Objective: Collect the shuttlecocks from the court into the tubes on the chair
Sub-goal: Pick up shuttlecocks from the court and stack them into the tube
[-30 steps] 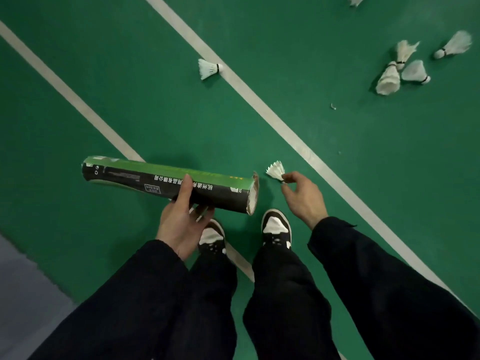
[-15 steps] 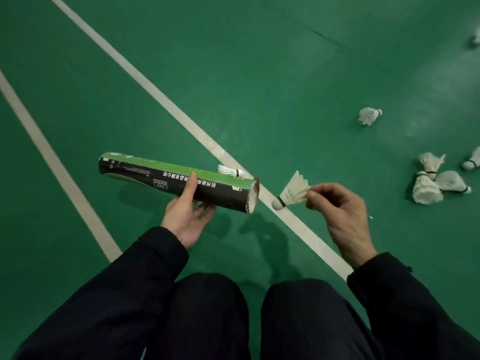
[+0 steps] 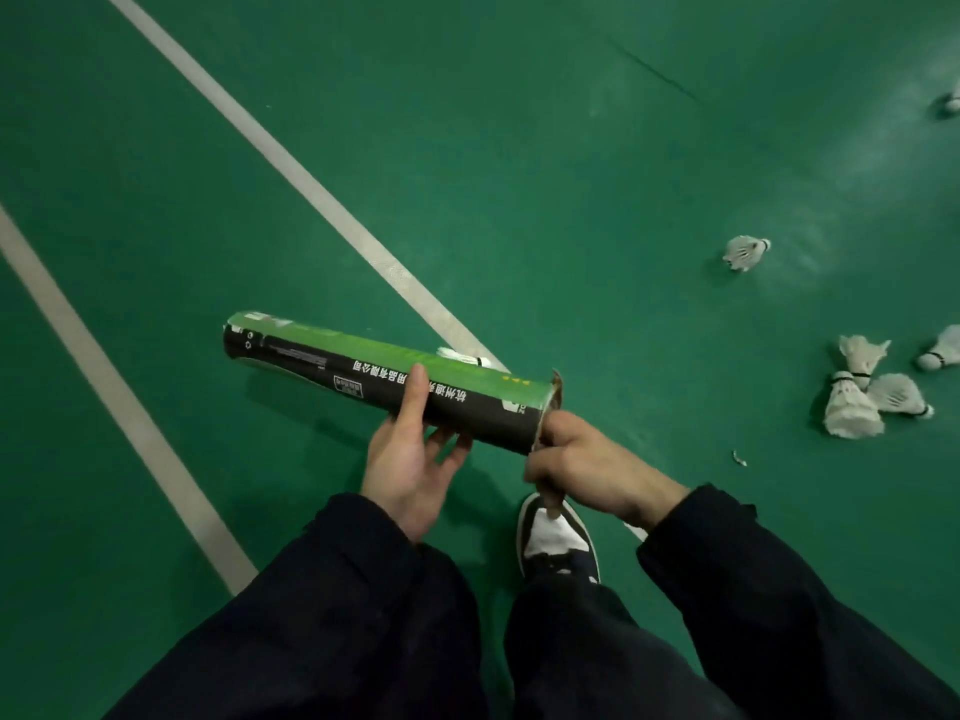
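My left hand (image 3: 410, 459) grips a green and black shuttlecock tube (image 3: 363, 371) from below, holding it nearly level with its open end to the right. My right hand (image 3: 587, 465) is pressed against that open end with its fingers curled; the shuttlecock it held is hidden behind them at the tube's mouth. On the court a shuttlecock (image 3: 460, 356) lies just beyond the tube, half hidden by it. Another shuttlecock (image 3: 745, 252) lies farther right. Several more lie in a cluster (image 3: 852, 407) at the right edge.
Two white court lines (image 3: 291, 168) (image 3: 104, 376) cross the green floor diagonally. My shoe (image 3: 556, 537) stands below the right hand. A small scrap (image 3: 738, 458) lies near the cluster. One more shuttlecock (image 3: 953, 101) shows at the far right edge.
My right hand picked a shuttlecock off the floor, carried it left and brought it to the tube's open end, where it is now hidden. The view shifted; the tube stayed in my left hand.
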Demonstrator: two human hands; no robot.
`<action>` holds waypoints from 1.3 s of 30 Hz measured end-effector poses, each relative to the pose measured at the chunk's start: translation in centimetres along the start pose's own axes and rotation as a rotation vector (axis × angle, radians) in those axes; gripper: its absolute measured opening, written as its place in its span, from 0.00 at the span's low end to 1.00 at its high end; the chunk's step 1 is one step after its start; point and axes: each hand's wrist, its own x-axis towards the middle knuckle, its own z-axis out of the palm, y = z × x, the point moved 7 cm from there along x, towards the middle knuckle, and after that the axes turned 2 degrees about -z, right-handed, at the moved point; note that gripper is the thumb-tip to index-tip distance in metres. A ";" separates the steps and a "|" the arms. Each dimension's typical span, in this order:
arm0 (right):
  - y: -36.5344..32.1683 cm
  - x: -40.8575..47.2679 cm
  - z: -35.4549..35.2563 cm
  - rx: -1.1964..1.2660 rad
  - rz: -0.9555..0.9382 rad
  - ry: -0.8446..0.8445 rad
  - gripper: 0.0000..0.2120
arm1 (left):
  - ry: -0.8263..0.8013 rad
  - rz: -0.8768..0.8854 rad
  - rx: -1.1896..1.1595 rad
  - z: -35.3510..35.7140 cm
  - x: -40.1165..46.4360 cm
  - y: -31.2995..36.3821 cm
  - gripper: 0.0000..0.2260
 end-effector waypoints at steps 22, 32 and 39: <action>-0.6 4.8 -2.8 0.308 -0.313 0.493 0.08 | 0.269 0.015 -0.154 -7.6 0.6 3.6 0.20; 0.9 -14.6 -8.2 -0.451 -0.258 0.805 0.20 | -0.146 -0.106 0.093 8.5 -5.0 -6.4 0.26; 1.5 -24.6 -14.2 -0.202 -0.331 0.844 0.08 | -0.319 -0.094 0.189 18.2 -10.3 -10.5 0.24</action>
